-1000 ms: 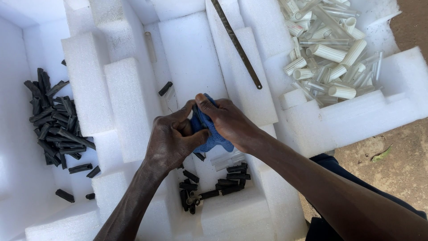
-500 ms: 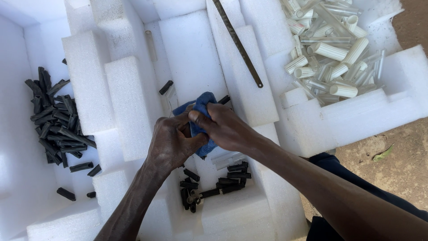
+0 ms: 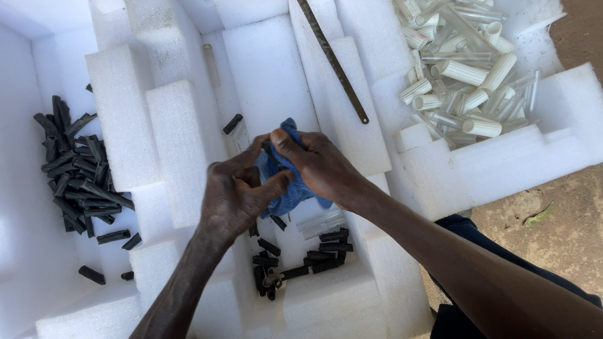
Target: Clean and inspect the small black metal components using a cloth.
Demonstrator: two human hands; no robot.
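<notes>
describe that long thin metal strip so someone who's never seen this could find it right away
Start at the white foam packing block that fills the view, then go to its upper middle, left of the pile of pale tubes. The metal strip lies slantwise on a raised foam ledge: dark, flat and far longer than the short tubes around it.

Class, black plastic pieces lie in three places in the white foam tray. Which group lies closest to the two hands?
The small cluster of black pieces in the recess just below the left hand and right hand. The large black heap lies far left; a single black piece lies above.

Rods [image 3: 78,169] in left tray compartment, tubes [image 3: 465,69] right.
</notes>
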